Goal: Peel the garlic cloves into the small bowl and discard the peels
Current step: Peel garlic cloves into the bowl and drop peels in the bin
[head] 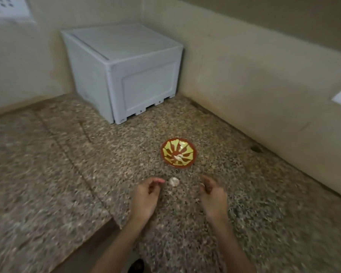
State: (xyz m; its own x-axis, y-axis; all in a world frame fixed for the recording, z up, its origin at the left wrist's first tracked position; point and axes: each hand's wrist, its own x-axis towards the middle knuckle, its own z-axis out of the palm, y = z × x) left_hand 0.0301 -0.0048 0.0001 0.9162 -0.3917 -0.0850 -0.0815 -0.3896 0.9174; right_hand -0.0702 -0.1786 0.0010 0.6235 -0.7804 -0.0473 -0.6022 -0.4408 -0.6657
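A small bowl [178, 151] stands on the speckled granite worktop [87, 154], toward the right-hand wall [254, 85] and well in front of the back corner. It is red-brown at the rim, with a yellow pattern of rays spreading from a dark centre. A small pale piece [179, 157] lies at its bottom; it is too blurred to tell whether this is a peeled clove.

The garlic [174, 181] lies on the worktop just in front of the bowl, apart from it and between the two hands. It is rounded and whitish with a faint pink tint, and dim ribs run over its skin. Motion blur softens its outline, so it is unclear if it is a whole bulb or a single clove.

The left hand [146, 192] hangs over the worktop just left of the garlic, its fingers loosely curled, the thumb apart from them, with nothing seen in it. The right hand [213, 192] hovers to the right of the garlic, its fingers curled inward; blur hides whether they pinch anything.

A light grey plastic box [124, 71] with a lid sits in the back corner of the worktop, against both walls.
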